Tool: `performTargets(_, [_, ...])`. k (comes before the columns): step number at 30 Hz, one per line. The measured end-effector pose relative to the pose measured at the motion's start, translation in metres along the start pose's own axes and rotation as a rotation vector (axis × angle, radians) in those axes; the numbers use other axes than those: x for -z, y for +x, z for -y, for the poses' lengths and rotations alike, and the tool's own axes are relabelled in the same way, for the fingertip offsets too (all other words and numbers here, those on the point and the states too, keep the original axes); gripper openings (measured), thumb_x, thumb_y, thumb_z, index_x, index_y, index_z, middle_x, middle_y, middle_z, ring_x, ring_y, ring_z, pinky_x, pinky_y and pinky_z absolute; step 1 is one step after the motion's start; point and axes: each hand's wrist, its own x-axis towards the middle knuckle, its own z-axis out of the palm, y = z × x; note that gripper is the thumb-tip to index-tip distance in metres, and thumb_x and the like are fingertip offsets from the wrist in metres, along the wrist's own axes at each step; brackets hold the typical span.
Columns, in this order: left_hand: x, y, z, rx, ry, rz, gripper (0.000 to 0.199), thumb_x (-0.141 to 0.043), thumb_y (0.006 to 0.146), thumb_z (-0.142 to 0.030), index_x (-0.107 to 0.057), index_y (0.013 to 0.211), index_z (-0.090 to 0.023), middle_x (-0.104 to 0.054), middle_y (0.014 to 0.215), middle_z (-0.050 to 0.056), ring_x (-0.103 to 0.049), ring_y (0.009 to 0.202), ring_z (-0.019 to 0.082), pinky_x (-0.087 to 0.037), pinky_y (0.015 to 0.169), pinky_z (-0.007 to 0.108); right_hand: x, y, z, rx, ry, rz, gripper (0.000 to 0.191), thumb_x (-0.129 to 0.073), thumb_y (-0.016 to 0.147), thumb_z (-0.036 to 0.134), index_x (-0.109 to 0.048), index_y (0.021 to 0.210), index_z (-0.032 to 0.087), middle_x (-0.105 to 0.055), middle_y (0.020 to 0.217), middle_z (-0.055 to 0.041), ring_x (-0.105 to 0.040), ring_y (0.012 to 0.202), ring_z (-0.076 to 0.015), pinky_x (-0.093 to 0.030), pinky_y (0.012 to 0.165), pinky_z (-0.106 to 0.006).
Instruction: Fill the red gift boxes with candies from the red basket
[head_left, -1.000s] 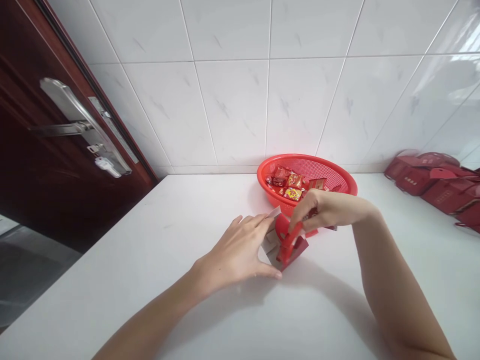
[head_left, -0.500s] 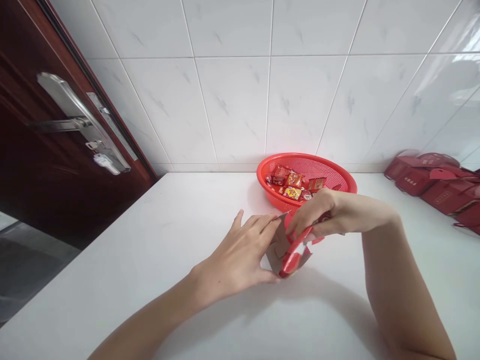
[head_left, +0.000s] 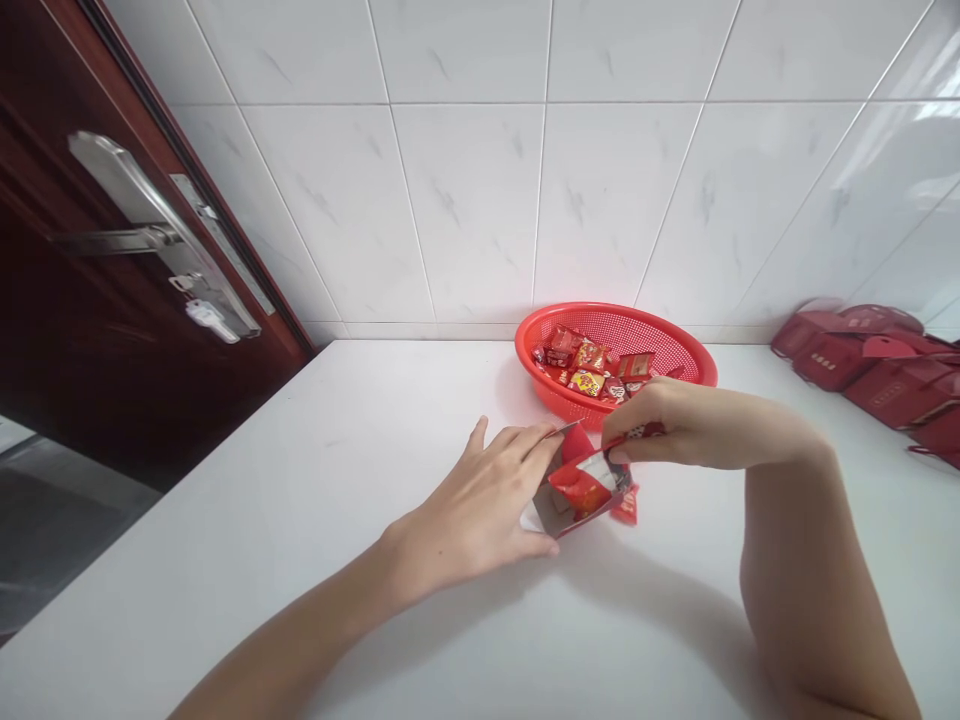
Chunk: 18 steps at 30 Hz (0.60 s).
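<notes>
Two bare hands met at one small open box (head_left: 553, 510), which was on the white table (head_left: 375, 410), near the centre. The left hand (head_left: 480, 500), coming from eight o'clock, held this box between its thumb and its spread fingers. The right hand (head_left: 690, 425), coming from four o'clock, pinched a red packet (head_left: 581, 490) at the box's mouth; how deep the packet sat, I could not tell. Just beside the box, at three o'clock, lay a loose red packet (head_left: 628, 508). Behind, at one o'clock, stood a red basket (head_left: 707, 370) with small wrapped packets (head_left: 587, 383); the right hand stood before its near rim and hid a part. Farther, at two o'clock, dark red boxes (head_left: 892, 375) were crowded together. A tiled wall (head_left: 465, 200) closed twelve o'clock, and a brown door (head_left: 45, 330) with hanging keys (head_left: 210, 318) occupied ten o'clock.
</notes>
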Motion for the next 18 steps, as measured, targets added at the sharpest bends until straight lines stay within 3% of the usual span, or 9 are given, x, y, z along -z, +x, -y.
performTargets(7, [0.002, -0.002, 0.006, -0.017, -0.029, 0.025, 0.088, -0.078, 0.083, -0.038, -0.031, 0.156, -0.025, -0.036, 0.163, 0.011, -0.037, 0.148, 0.031, -0.013, 0.124, 0.064, 0.012, -0.020, -0.010, -0.096, 0.063, -0.088, 0.026, -0.054, 0.094, 0.036, -0.068, 0.082, 0.018, -0.059, 0.065, 0.0000, -0.043, 0.050, -0.0093, -0.033, 0.041, -0.022])
performTargets(13, [0.025, -0.012, 0.021, 0.018, -0.031, 0.029, 0.092, -0.079, 0.079, -0.040, -0.031, 0.158, -0.031, -0.042, 0.160, 0.008, -0.035, 0.149, 0.033, -0.007, 0.126, 0.062, 0.013, -0.021, -0.021, -0.301, 0.020, -0.057, 0.024, -0.056, 0.089, 0.036, -0.065, 0.075, 0.019, -0.055, 0.062, 0.0001, -0.039, 0.045, -0.0087, -0.031, 0.037, -0.022])
performTargets(16, [0.033, -0.018, 0.026, 0.019, -0.020, 0.045, 0.092, -0.078, 0.078, -0.041, -0.031, 0.157, -0.035, -0.041, 0.161, 0.006, -0.032, 0.150, 0.034, -0.004, 0.125, 0.063, 0.010, -0.007, -0.026, -0.408, 0.022, 0.038, 0.015, -0.059, 0.085, 0.030, -0.068, 0.085, 0.018, -0.062, 0.070, -0.0019, -0.050, 0.049, -0.0105, -0.035, 0.039, -0.021])
performTargets(18, [0.034, -0.020, 0.027, 0.018, -0.012, 0.068, 0.091, -0.078, 0.078, -0.040, -0.032, 0.156, -0.034, -0.040, 0.161, 0.006, -0.032, 0.150, 0.034, -0.004, 0.124, 0.064, 0.009, 0.003, -0.026, -0.419, 0.036, 0.073, 0.019, -0.058, 0.083, 0.025, -0.071, 0.095, 0.018, -0.067, 0.076, -0.0037, -0.059, 0.055, -0.0128, -0.042, 0.043, -0.021])
